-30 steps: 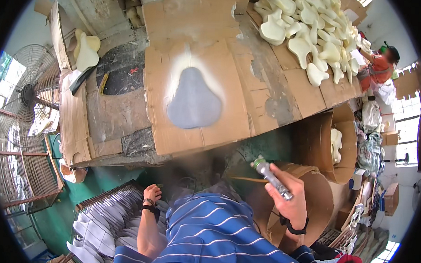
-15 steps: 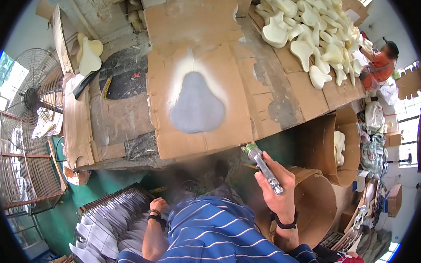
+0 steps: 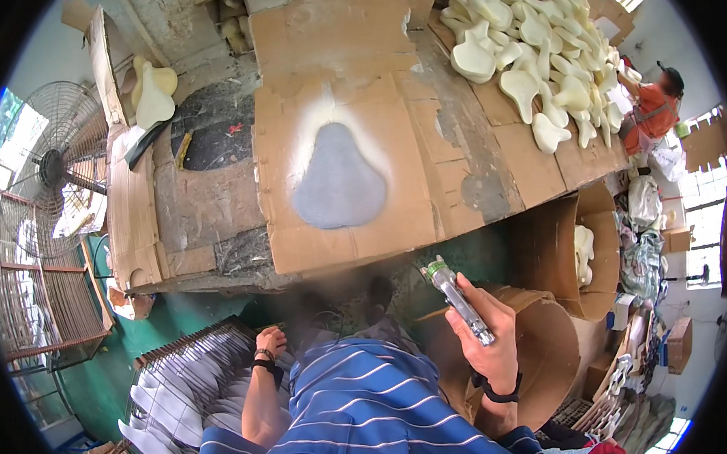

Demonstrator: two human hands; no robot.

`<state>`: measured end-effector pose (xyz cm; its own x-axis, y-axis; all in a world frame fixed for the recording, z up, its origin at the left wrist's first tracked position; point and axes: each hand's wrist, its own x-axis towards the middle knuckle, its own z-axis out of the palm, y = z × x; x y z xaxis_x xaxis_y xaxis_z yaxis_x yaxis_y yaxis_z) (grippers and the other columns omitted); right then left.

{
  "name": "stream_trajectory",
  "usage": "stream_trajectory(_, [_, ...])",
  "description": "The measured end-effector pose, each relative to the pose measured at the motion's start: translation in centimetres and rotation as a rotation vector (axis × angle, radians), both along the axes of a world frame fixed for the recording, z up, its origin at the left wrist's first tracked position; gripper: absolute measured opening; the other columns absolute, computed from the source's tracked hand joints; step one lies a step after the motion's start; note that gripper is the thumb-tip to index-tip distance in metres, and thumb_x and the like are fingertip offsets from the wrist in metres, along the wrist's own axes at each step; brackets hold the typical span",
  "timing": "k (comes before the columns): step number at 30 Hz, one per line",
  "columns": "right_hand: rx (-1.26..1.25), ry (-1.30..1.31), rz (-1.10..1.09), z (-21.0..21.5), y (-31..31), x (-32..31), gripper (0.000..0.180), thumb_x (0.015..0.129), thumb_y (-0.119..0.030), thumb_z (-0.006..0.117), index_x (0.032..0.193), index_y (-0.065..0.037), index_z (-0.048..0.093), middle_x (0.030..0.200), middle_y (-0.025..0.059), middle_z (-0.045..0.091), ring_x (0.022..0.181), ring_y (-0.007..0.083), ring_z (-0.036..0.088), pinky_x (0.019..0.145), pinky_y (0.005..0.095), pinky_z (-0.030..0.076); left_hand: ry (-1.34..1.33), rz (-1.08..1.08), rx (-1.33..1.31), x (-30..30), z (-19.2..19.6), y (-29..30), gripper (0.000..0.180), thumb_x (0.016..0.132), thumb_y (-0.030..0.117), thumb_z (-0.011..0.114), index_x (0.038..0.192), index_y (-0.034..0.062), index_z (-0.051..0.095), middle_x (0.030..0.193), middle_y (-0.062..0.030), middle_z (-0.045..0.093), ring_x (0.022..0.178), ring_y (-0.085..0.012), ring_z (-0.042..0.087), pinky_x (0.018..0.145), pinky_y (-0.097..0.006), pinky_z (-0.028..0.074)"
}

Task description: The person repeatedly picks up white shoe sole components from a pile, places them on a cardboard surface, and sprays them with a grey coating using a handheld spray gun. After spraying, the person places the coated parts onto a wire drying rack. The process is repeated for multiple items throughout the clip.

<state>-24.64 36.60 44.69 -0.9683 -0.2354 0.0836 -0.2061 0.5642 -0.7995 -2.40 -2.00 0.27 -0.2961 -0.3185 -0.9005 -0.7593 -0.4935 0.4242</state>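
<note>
My right hand (image 3: 493, 330) is closed around a metal spray gun (image 3: 459, 300) with a green ring near its nozzle. The gun is held just off the table's front edge, its nozzle toward the table. On the cardboard sheet (image 3: 314, 253) lies a grey, saddle-shaped piece (image 3: 339, 181), narrow end away from me, with a pale spray haze around it. Low on the left, my left hand (image 3: 271, 342) hangs beside my body, fingers loosely bent and nothing visible in them. Close to it stands a wire rack with several grey saddle-shaped pieces (image 3: 173, 397).
Cream foam saddle pads (image 3: 541, 64) are heaped at the table's far right; a few others (image 3: 154, 96) lie far left. Cardboard drums (image 3: 549, 349) stand below the right edge. A large fan (image 3: 54, 165) is at left. Another person (image 3: 654, 110) works at far right.
My right hand has drawn the spray gun slightly right and back from the table edge. My left hand has lifted a little and its fingers have loosened. The grey piece stays put.
</note>
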Motion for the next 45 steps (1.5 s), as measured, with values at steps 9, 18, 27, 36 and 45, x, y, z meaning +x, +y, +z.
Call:
stream_trajectory(9, [-0.02, 0.062, 0.014, 0.1, -0.3, -0.1, 0.049, 0.083, 0.001, 0.076, 0.131, 0.001, 0.064, 0.089, 0.015, 0.069, 0.071, 0.0245, 0.066, 0.067, 0.0321, 0.052, -0.036, -0.018, 0.042, 0.7, -1.5, -0.3, 0.032, 0.094, 0.014, 0.064, 0.125, 0.007, 0.062, 0.097, -0.0092, 0.07, 0.077, -0.0233, 0.069, 0.065, -0.04, 0.058])
stream_trajectory(18, [-0.02, 0.018, 0.0, 0.3, 0.4, 0.1, 0.047, 0.083, 0.0, 0.076, 0.129, 0.002, 0.064, 0.089, 0.0163, 0.069, 0.071, 0.026, 0.066, 0.064, 0.0326, 0.051, -0.012, -0.048, 0.024, 2.4, -2.3, 0.9, 0.036, 0.093, 0.01, 0.065, 0.127, 0.0029, 0.061, 0.094, -0.0122, 0.07, 0.074, -0.0261, 0.069, 0.058, -0.038, 0.056])
stream_trajectory(27, [-0.003, -0.054, -0.01, 0.5, 1.0, 0.4, 0.05, 0.081, 0.005, 0.075, 0.129, 0.001, 0.065, 0.093, 0.0183, 0.07, 0.075, 0.027, 0.068, 0.067, 0.0335, 0.053, -0.023, 0.033, 0.055, 1.7, -1.9, 0.9, 0.031, 0.093, 0.009, 0.063, 0.124, 0.0044, 0.062, 0.089, -0.0109, 0.069, 0.068, -0.0226, 0.067, 0.053, -0.034, 0.052])
stream_trajectory(36, [0.003, 0.005, -0.002, 0.5, 1.6, 0.2, 0.055, 0.077, 0.006, 0.076, 0.131, -0.001, 0.065, 0.091, 0.0156, 0.07, 0.073, 0.0266, 0.067, 0.067, 0.0311, 0.053, 0.0, -0.03, 0.076, -0.9, -0.8, 0.8, 0.027, 0.095, 0.01, 0.061, 0.121, 0.005, 0.062, 0.084, -0.0062, 0.066, 0.063, -0.018, 0.063, 0.051, -0.032, 0.049])
stream_trajectory(45, [0.058, -0.053, -0.035, -0.5, 5.3, 1.3, 0.051, 0.078, 0.004, 0.076, 0.128, 0.002, 0.066, 0.093, 0.0169, 0.071, 0.074, 0.0278, 0.069, 0.07, 0.0325, 0.054, 0.07, -0.126, -0.121, -4.4, 0.7, 0.9, 0.037, 0.093, 0.011, 0.062, 0.129, 0.0033, 0.061, 0.094, -0.0111, 0.07, 0.073, -0.0183, 0.067, 0.056, -0.031, 0.052])
